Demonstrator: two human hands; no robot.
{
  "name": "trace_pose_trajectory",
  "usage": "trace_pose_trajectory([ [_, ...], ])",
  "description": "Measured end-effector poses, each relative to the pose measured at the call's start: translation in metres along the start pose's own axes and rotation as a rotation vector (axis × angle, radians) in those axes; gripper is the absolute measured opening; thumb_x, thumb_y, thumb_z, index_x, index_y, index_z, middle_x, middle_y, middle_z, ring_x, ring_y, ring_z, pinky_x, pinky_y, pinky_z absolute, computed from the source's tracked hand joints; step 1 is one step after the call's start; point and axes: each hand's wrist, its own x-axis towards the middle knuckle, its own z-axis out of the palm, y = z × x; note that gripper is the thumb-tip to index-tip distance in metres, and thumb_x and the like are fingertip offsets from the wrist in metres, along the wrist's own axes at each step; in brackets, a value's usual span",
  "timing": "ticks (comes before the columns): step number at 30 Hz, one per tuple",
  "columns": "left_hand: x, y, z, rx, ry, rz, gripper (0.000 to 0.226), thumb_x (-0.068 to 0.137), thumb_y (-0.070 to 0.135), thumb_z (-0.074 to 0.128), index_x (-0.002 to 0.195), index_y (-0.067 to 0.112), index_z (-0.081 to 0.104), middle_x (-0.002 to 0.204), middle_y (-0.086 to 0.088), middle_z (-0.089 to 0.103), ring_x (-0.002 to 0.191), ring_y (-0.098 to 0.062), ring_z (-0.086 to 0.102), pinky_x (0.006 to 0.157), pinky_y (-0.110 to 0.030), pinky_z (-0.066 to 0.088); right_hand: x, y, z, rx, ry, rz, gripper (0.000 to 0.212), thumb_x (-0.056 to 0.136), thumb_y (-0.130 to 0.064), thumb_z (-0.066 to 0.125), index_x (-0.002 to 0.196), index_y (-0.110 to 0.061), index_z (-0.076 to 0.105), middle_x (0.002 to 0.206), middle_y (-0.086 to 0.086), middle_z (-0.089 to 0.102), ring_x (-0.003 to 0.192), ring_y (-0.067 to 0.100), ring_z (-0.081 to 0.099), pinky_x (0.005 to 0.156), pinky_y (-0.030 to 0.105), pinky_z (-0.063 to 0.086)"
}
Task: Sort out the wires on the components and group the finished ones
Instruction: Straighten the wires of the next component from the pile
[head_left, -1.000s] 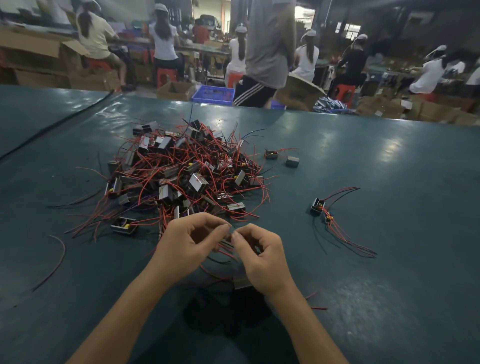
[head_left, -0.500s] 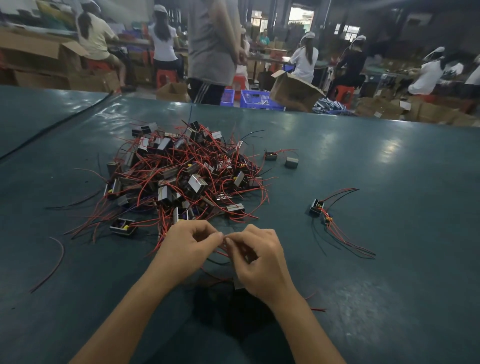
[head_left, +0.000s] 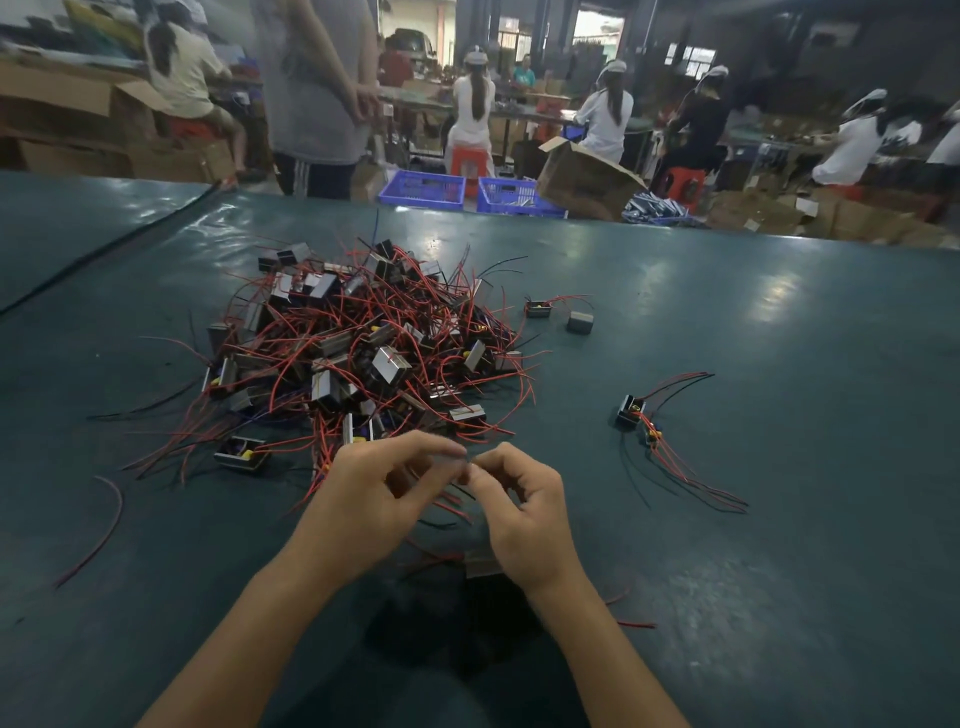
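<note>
Component (head_left: 480, 565) lying on table (head_left: 779, 322) just on near side of pile (head_left: 363, 353), partly hidden under right hand (head_left: 524, 514). Its red and black wires (head_left: 451, 509) running up toward fingertips. Left hand (head_left: 374, 499) and right hand both pinching wire ends between thumb and forefinger, tips nearly touching, blurred. Finished group (head_left: 631, 411) lying well right of pile, wires trailing nearward. Two single components (head_left: 579, 322) sitting just right of pile. Loose red wire (head_left: 104, 525) curving left of pile. Blue crates (head_left: 421, 189) standing beyond pile, past table edge.
</note>
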Motion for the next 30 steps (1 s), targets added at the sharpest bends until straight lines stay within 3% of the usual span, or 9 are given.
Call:
trace_pose_trajectory([
  [4, 0.0, -0.003, -0.006, 0.204, -0.005, 0.191, 0.016, 0.087, 0.033, 0.068, 0.092, 0.02, 0.075, 0.079, 0.017, 0.068, 0.058, 0.003, 0.055, 0.053, -0.019, 0.048, 0.003, -0.001, -0.003, 0.117, -0.105, 0.086, 0.02, 0.083, -0.011, 0.055, 0.065, -0.016, 0.064, 0.059, -0.007, 0.054, 0.06, 0.008, 0.046, 0.058, 0.022, 0.039],
  [9, -0.004, 0.001, -0.003, 0.351, 0.038, 0.205, 0.019, 0.088, 0.031, 0.061, 0.082, 0.016, 0.072, 0.074, 0.015, 0.066, 0.059, 0.0, 0.057, 0.052, -0.022, 0.048, 0.002, 0.0, -0.003, 0.037, -0.086, 0.061, 0.016, 0.085, -0.011, 0.061, 0.071, -0.006, 0.066, 0.065, 0.0, 0.059, 0.062, 0.008, 0.052, 0.06, 0.024, 0.043],
  [11, -0.004, 0.002, 0.002, 0.32, 0.081, 0.048, 0.015, 0.087, 0.028, 0.064, 0.077, 0.018, 0.07, 0.064, 0.015, 0.063, 0.054, -0.001, 0.055, 0.051, -0.019, 0.044, 0.0, 0.003, -0.001, -0.178, -0.03, -0.073, 0.013, 0.088, -0.012, 0.065, 0.076, -0.007, 0.068, 0.068, -0.004, 0.058, 0.061, 0.005, 0.051, 0.06, 0.022, 0.043],
  [15, 0.001, -0.002, 0.009, 0.073, 0.131, -0.342, 0.019, 0.085, 0.016, 0.071, 0.067, 0.017, 0.069, 0.051, 0.009, 0.06, 0.044, -0.003, 0.05, 0.046, -0.011, 0.036, -0.004, 0.009, 0.001, -0.735, 0.085, -0.446, 0.014, 0.093, -0.023, 0.063, 0.086, -0.016, 0.072, 0.075, -0.007, 0.059, 0.062, 0.012, 0.05, 0.068, 0.031, 0.041],
  [20, 0.006, -0.011, 0.009, -0.303, 0.095, -0.661, 0.026, 0.09, 0.01, 0.067, 0.064, 0.009, 0.067, 0.044, 0.006, 0.052, 0.035, -0.001, 0.039, 0.039, -0.013, 0.03, -0.006, 0.007, 0.004, -0.819, 0.14, -0.513, 0.016, 0.095, -0.025, 0.061, 0.089, -0.017, 0.073, 0.076, -0.007, 0.061, 0.064, 0.013, 0.053, 0.07, 0.033, 0.04],
  [22, 0.005, -0.009, 0.008, -0.248, 0.045, -0.569, 0.018, 0.089, 0.012, 0.068, 0.071, 0.012, 0.071, 0.049, 0.005, 0.059, 0.041, -0.001, 0.05, 0.043, -0.013, 0.038, -0.006, 0.004, 0.006, -0.712, 0.138, -0.39, 0.015, 0.091, -0.026, 0.062, 0.083, -0.019, 0.071, 0.077, -0.011, 0.059, 0.066, 0.008, 0.053, 0.072, 0.031, 0.041],
  [24, 0.002, -0.005, 0.005, -0.071, 0.035, -0.342, 0.008, 0.086, 0.015, 0.071, 0.079, 0.018, 0.072, 0.063, 0.008, 0.067, 0.052, -0.003, 0.059, 0.052, -0.014, 0.046, -0.004, 0.003, 0.004, -0.49, 0.1, -0.234, 0.014, 0.088, -0.023, 0.063, 0.075, -0.019, 0.067, 0.074, -0.014, 0.054, 0.065, 0.005, 0.051, 0.07, 0.029, 0.043],
  [26, -0.001, -0.002, 0.002, 0.042, 0.015, -0.135, 0.007, 0.085, 0.016, 0.073, 0.088, 0.022, 0.072, 0.071, 0.012, 0.067, 0.057, -0.006, 0.059, 0.054, -0.015, 0.046, -0.001, 0.002, 0.001, -0.257, 0.054, -0.091, 0.018, 0.085, -0.019, 0.062, 0.069, -0.014, 0.063, 0.07, -0.008, 0.053, 0.064, 0.005, 0.05, 0.063, 0.024, 0.043],
  [30, -0.001, -0.003, -0.007, 0.172, -0.054, 0.077, 0.008, 0.088, 0.025, 0.071, 0.093, 0.021, 0.074, 0.082, 0.015, 0.067, 0.063, -0.006, 0.06, 0.057, -0.026, 0.05, 0.001, 0.0, -0.001, -0.01, -0.044, 0.079, 0.018, 0.082, -0.016, 0.057, 0.065, -0.012, 0.061, 0.064, -0.002, 0.054, 0.064, 0.008, 0.048, 0.063, 0.022, 0.041],
])
